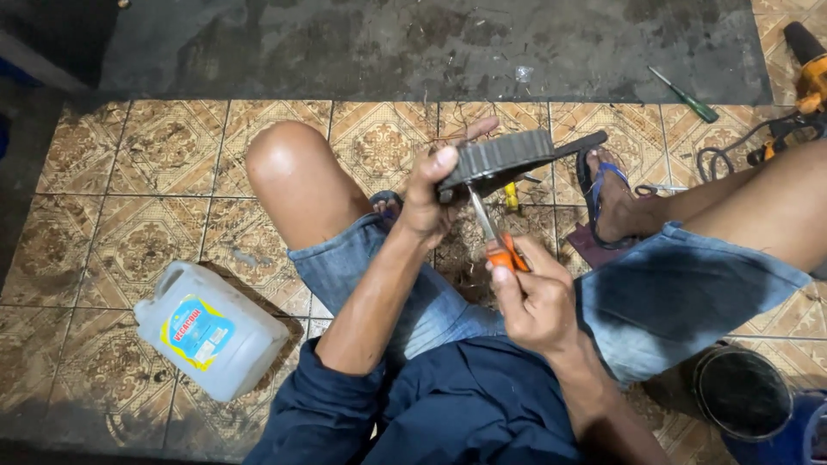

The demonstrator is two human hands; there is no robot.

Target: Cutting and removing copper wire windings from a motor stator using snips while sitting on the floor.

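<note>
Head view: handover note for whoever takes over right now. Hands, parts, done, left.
Left hand: grips the dark ribbed round part, held up between the knees.
Right hand: holds the orange-handled screwdriver, blade tip against the part's underside.
Around: white plastic jug lying on the tiled floor at left; green screwdriver and a yellow power tool at upper right; dark round container at lower right.
Done: part lifted, tool engaged.
Left: prying or scraping looks unfinished; cannot tell how far along.
</note>
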